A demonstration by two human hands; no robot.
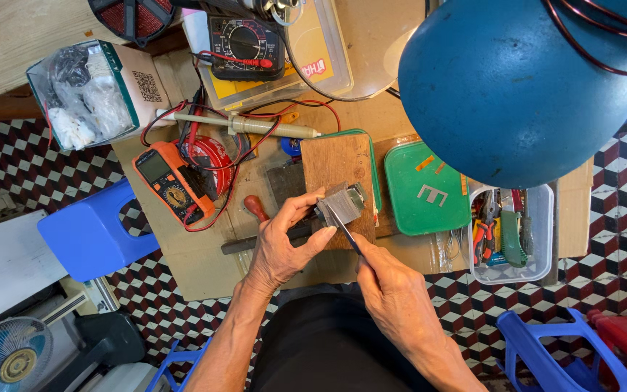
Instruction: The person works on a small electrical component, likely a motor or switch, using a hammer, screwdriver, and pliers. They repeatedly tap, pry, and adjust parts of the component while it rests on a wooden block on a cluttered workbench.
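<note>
My left hand point(284, 239) grips a small grey metal block, apparently a transformer core point(340, 204), over a brown wooden board point(335, 163). My right hand point(393, 287) holds a thin dark blade-like tool point(348, 234) whose tip touches the lower edge of the block. Both hands are close together near the front of the low work table point(183, 254).
An orange multimeter point(170, 181) with red and black leads lies left. A green lid point(424, 190) with small metal pieces and a clear tub of pliers point(509, 232) sit right. A big blue lamp shade point(517, 80) hangs above. Blue stools point(92, 232) stand around.
</note>
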